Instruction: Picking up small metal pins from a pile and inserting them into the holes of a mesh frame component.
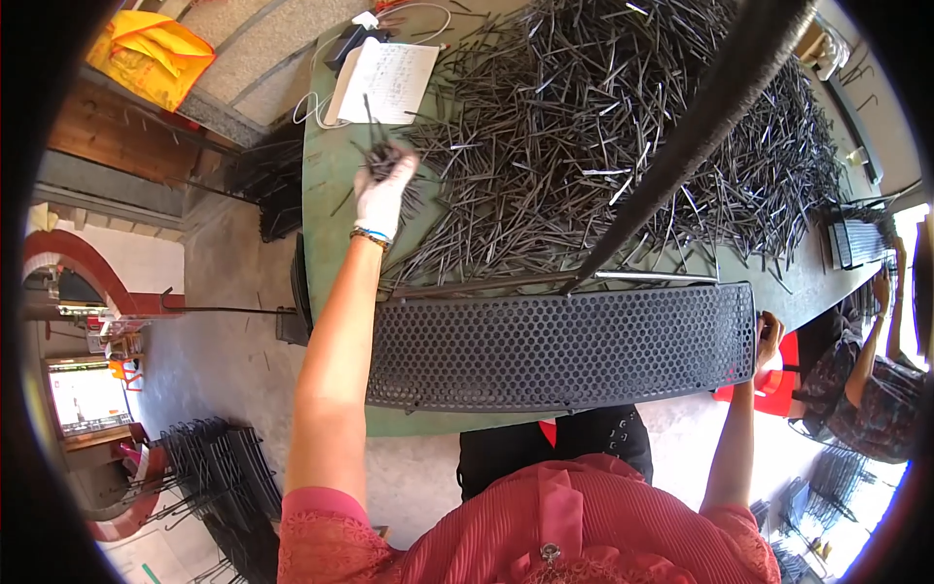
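My left hand, a beaded bracelet at its wrist, is closed around a bunch of thin dark strips above the left side of the table. Some ends poke out past the fingers, and the hand is slightly blurred. Across the table's near edge lies a long black perforated panel with a honeycomb of holes. My right hand grips its right end, with part of the fingers hidden behind it. Beyond the panel spreads a big heap of loose dark strips.
A thick dark rod slants over the heap from the panel's far edge. An open notebook and a white cable lie at the far left of the green table. Another person works at the right. Black racks stand lower left.
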Action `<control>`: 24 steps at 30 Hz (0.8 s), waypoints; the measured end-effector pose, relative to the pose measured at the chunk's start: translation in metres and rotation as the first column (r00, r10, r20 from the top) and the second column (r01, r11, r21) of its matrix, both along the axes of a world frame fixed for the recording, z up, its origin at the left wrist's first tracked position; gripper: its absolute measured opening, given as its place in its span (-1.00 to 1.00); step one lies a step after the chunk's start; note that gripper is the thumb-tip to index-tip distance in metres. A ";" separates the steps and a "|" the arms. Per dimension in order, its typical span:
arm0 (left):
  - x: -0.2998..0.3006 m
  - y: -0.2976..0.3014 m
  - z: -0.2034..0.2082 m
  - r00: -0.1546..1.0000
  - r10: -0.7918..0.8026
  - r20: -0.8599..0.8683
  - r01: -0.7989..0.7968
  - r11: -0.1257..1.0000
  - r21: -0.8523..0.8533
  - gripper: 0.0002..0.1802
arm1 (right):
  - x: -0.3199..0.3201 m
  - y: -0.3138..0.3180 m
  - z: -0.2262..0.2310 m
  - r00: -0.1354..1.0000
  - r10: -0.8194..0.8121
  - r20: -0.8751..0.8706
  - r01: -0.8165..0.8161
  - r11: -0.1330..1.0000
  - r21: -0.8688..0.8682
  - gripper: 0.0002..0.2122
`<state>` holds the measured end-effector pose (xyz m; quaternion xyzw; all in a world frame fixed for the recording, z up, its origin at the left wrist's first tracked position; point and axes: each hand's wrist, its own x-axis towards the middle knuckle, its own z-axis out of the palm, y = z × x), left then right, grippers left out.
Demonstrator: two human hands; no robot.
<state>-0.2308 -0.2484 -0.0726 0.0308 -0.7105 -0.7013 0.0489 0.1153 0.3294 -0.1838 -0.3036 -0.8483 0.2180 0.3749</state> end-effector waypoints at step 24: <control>0.042 -0.003 0.111 0.969 -0.175 0.173 0.099 0.922 0.374 -0.78 | 0.002 0.024 -0.024 1.000 0.019 -0.003 -0.019 1.000 0.017 -0.86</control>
